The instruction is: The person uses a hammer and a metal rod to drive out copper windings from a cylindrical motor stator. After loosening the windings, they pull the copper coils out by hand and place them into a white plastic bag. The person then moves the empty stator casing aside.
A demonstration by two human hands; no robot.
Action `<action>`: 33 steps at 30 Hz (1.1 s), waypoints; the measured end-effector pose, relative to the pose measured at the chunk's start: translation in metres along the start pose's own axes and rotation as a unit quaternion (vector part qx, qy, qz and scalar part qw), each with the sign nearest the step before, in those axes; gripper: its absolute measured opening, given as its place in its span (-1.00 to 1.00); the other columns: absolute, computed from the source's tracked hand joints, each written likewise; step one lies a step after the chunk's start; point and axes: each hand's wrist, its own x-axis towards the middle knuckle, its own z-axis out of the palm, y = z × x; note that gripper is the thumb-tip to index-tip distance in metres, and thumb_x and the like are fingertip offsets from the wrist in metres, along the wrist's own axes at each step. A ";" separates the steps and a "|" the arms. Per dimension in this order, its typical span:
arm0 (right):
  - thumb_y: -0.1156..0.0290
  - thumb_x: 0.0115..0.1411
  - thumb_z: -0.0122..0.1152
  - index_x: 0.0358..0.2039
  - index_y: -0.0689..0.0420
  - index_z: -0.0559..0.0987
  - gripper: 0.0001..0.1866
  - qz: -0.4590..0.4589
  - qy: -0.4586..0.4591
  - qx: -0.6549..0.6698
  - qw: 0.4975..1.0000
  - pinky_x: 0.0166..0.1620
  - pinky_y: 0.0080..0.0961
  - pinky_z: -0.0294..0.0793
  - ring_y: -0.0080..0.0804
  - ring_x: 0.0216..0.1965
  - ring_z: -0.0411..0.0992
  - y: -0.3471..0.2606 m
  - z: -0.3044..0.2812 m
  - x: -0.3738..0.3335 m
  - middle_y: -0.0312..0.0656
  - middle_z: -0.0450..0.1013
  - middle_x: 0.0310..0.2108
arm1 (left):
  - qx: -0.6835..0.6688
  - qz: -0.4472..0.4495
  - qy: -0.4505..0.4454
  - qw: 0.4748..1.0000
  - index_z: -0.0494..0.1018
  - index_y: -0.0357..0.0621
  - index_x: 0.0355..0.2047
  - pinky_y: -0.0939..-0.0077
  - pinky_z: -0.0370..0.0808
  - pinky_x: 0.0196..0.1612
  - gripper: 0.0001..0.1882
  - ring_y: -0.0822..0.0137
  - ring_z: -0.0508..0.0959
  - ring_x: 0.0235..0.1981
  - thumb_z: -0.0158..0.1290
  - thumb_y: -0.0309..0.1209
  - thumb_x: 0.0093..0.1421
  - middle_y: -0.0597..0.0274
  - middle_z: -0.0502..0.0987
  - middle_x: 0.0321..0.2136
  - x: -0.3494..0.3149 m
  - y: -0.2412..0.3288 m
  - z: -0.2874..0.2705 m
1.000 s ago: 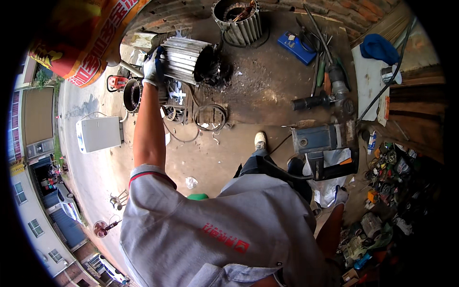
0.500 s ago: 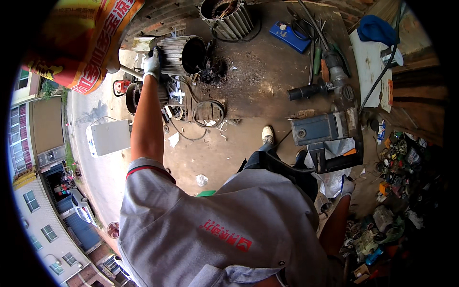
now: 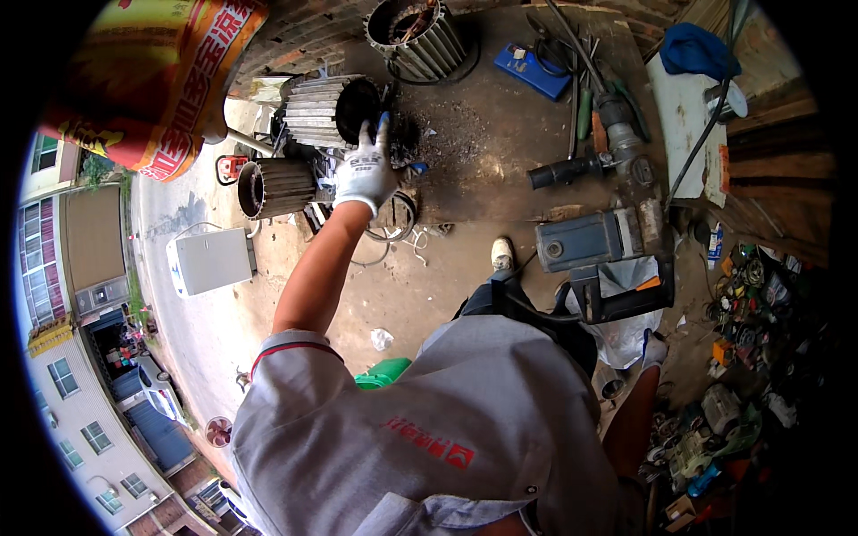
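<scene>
My left hand (image 3: 365,171), in a white glove with blue fingertips, is over the workbench with fingers stretched and spread. Its fingertips are at the open end of a finned metal motor housing (image 3: 320,113) lying on its side; contact is unclear. Dark wire scraps (image 3: 407,143) lie just right of the fingers. My right hand (image 3: 654,350), also gloved, is low on the right, beside the rear handle of a large demolition hammer (image 3: 581,241) and a silvery plastic bag (image 3: 630,344). Its fingers are mostly hidden, so its grip cannot be told.
Another finned housing (image 3: 420,40) stands upright at the back, a third (image 3: 275,188) at the bench's left edge. A blue case (image 3: 534,70) and a green-handled screwdriver (image 3: 584,112) lie far right. A black cable (image 3: 402,214) hangs at the front edge. Mixed parts (image 3: 751,348) are piled right.
My left hand has moved right and nearer, from the lying housing's left end to its open right end, and its fingers have spread. My right hand has stayed nearly in place.
</scene>
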 end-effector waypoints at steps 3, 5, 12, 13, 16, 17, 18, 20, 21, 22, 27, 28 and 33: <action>0.07 0.12 0.15 -0.31 0.28 0.58 -0.55 -0.034 0.010 -0.045 0.998 -0.23 -0.31 0.38 -0.17 -0.38 0.45 -0.020 -0.010 -0.007 0.03 0.53 -0.41 | 0.005 -0.010 -0.055 0.998 -0.21 0.16 0.34 0.17 0.49 -0.07 0.03 -0.12 0.48 -0.04 0.17 0.02 0.00 -0.05 -0.07 0.31 0.016 0.006 0.006; 0.07 0.12 0.16 -0.28 0.28 0.58 -0.55 -0.039 -0.001 -0.039 0.998 -0.21 -0.32 0.38 -0.16 -0.34 0.46 -0.033 -0.020 -0.017 0.05 0.53 -0.37 | 0.007 -0.013 -0.052 0.999 -0.16 0.15 0.34 0.15 0.47 -0.04 -0.03 -0.12 0.48 -0.03 0.14 -0.02 0.04 -0.03 -0.10 0.32 0.037 -0.002 0.025; 0.23 0.11 0.22 -0.30 0.35 0.57 -0.64 -0.012 -0.045 0.137 0.989 -0.20 -0.41 0.38 -0.30 -0.35 0.42 -0.032 -0.024 -0.022 -0.09 0.54 -0.33 | -0.114 -0.012 0.005 0.993 0.08 0.06 0.26 0.19 0.33 0.13 -0.14 -0.14 0.30 0.14 0.18 -0.06 -0.01 -0.20 0.09 0.23 0.066 -0.014 0.073; 0.31 0.09 0.25 -0.32 0.37 0.57 -0.68 -0.010 -0.035 0.162 0.986 -0.22 -0.45 0.39 -0.38 -0.39 0.40 -0.033 -0.021 -0.023 -0.15 0.54 -0.36 | -0.135 -0.011 0.012 0.991 0.11 0.07 0.25 0.18 0.32 0.13 -0.16 -0.15 0.31 0.13 0.18 -0.08 -0.02 -0.20 0.09 0.22 0.064 -0.016 0.078; 0.36 0.10 0.24 -0.31 0.35 0.58 -0.72 0.014 -0.064 0.213 0.975 -0.25 -0.48 0.38 -0.44 -0.41 0.37 -0.030 -0.024 -0.024 -0.23 0.52 -0.37 | -0.194 -0.004 0.037 0.980 0.20 0.08 0.20 0.14 0.30 0.14 -0.24 -0.17 0.33 0.10 0.17 -0.13 -0.03 -0.20 0.13 0.20 0.059 -0.018 0.086; 0.36 0.11 0.24 -0.30 0.35 0.57 -0.72 0.016 -0.063 0.213 0.975 -0.26 -0.50 0.38 -0.45 -0.41 0.37 -0.029 -0.023 -0.025 -0.24 0.51 -0.37 | -0.211 0.001 0.046 0.976 0.23 0.08 0.18 0.13 0.29 0.15 -0.27 -0.17 0.33 0.10 0.17 -0.14 -0.03 -0.20 0.16 0.18 0.059 -0.020 0.087; 0.36 0.12 0.24 -0.29 0.35 0.57 -0.72 0.018 -0.060 0.212 0.975 -0.27 -0.51 0.38 -0.46 -0.41 0.37 -0.023 -0.021 -0.022 -0.25 0.50 -0.37 | -0.231 0.006 0.056 0.971 0.26 0.08 0.17 0.13 0.28 0.16 -0.29 -0.17 0.32 0.10 0.17 -0.15 -0.03 -0.20 0.18 0.17 0.060 -0.021 0.089; 0.32 0.14 0.21 -0.30 0.33 0.57 -0.71 0.009 -0.066 0.239 0.969 -0.31 -0.53 0.34 -0.49 -0.43 0.33 -0.011 -0.019 -0.016 -0.29 0.48 -0.42 | -0.219 -0.001 0.070 0.973 0.29 0.07 0.14 0.11 0.25 0.17 -0.32 -0.17 0.30 0.11 0.17 -0.17 -0.03 -0.21 0.21 0.15 0.061 -0.020 0.098; 0.27 0.16 0.19 -0.32 0.31 0.57 -0.70 -0.002 -0.073 0.267 0.961 -0.34 -0.53 0.31 -0.51 -0.46 0.29 -0.004 -0.018 -0.014 -0.32 0.46 -0.46 | -0.213 -0.004 0.078 0.974 0.31 0.07 0.13 0.10 0.23 0.18 -0.34 -0.17 0.29 0.12 0.18 -0.18 -0.03 -0.21 0.22 0.14 0.059 -0.016 0.094; 0.23 0.18 0.16 -0.35 0.29 0.58 -0.68 -0.013 -0.081 0.294 0.952 -0.37 -0.53 0.28 -0.52 -0.49 0.25 0.003 -0.017 -0.012 -0.35 0.44 -0.50 | -0.203 -0.004 0.077 0.976 0.31 0.06 0.12 0.10 0.22 0.19 -0.34 -0.18 0.28 0.13 0.18 -0.18 -0.03 -0.21 0.23 0.13 0.056 -0.013 0.090; 0.28 0.16 0.21 -0.31 0.33 0.56 -0.69 0.004 -0.072 0.249 0.966 -0.29 -0.51 0.33 -0.46 -0.41 0.33 0.016 -0.020 -0.003 -0.23 0.47 -0.41 | -0.217 -0.001 0.071 0.974 0.31 0.04 0.12 0.13 0.13 0.25 -0.33 -0.16 0.24 0.16 0.21 -0.19 -0.04 -0.16 0.24 0.13 0.045 -0.005 0.079; 0.30 0.14 0.23 -0.28 0.37 0.56 -0.67 0.003 -0.078 0.248 0.966 -0.21 -0.47 0.39 -0.39 -0.36 0.40 0.012 -0.026 -0.004 -0.15 0.52 -0.34 | -0.238 -0.004 0.071 0.969 0.31 0.04 0.12 0.14 0.12 0.26 -0.33 -0.15 0.24 0.16 0.22 -0.19 -0.04 -0.16 0.24 0.12 0.044 -0.004 0.078; 0.28 0.15 0.21 -0.24 0.39 0.54 -0.63 -0.058 -0.064 0.151 0.985 -0.19 -0.52 0.38 -0.43 -0.30 0.40 -0.023 -0.064 -0.010 -0.17 0.50 -0.31 | -0.521 -0.011 0.173 0.836 0.35 -0.16 0.05 0.45 0.46 -0.06 -0.47 0.27 0.49 -0.12 0.20 -0.43 0.05 0.12 0.45 -0.07 0.031 -0.005 0.055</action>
